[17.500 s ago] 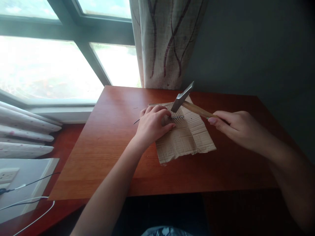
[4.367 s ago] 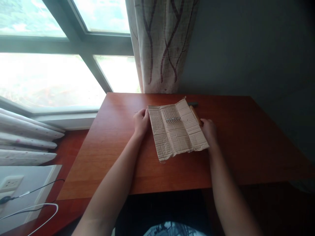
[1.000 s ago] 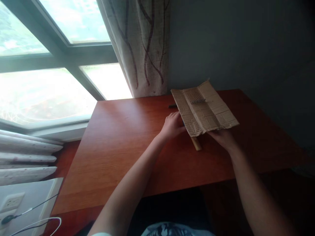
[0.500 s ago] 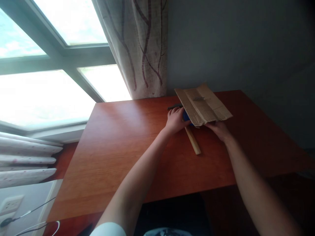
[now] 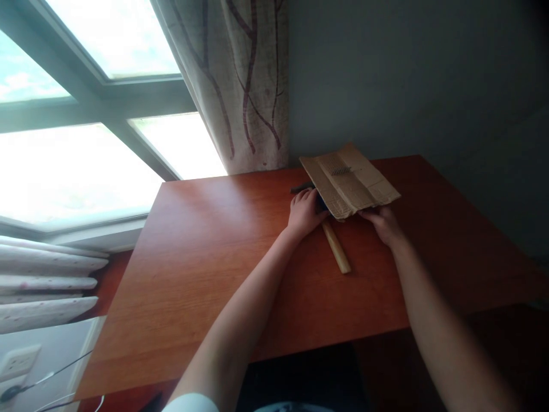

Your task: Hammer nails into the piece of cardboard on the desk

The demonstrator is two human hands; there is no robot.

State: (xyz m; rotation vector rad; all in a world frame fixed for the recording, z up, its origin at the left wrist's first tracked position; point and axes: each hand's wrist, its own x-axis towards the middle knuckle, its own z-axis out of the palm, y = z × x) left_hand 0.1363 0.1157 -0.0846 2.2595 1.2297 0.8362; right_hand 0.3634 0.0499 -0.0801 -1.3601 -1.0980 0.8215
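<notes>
A creased sheet of brown cardboard (image 5: 358, 189) lies raised at the back of the table, with a small patch of thin grey pieces (image 5: 342, 170) on top. My left hand (image 5: 302, 213) is curled at its left edge, around a dark blue object (image 5: 322, 205) mostly hidden beneath the sheet. At the near right edge my right hand (image 5: 385, 224) is closed, its fingertips tucked under the cardboard; what they hold is hidden. A hammer lies below: its wooden handle (image 5: 337, 249) points toward me, and its dark head (image 5: 301, 187) shows past my left hand.
The reddish-brown wooden table (image 5: 206, 274) reaches a grey wall (image 5: 407, 80) at the back. A patterned curtain (image 5: 257, 86) hangs behind it, beside a bright window (image 5: 98, 97). At lower left, cords run near a wall socket (image 5: 19, 361).
The cardboard sits slightly farther left and up in view, and less blue shows under it. The view itself has shifted a little. Both hands keep nearly the same places.
</notes>
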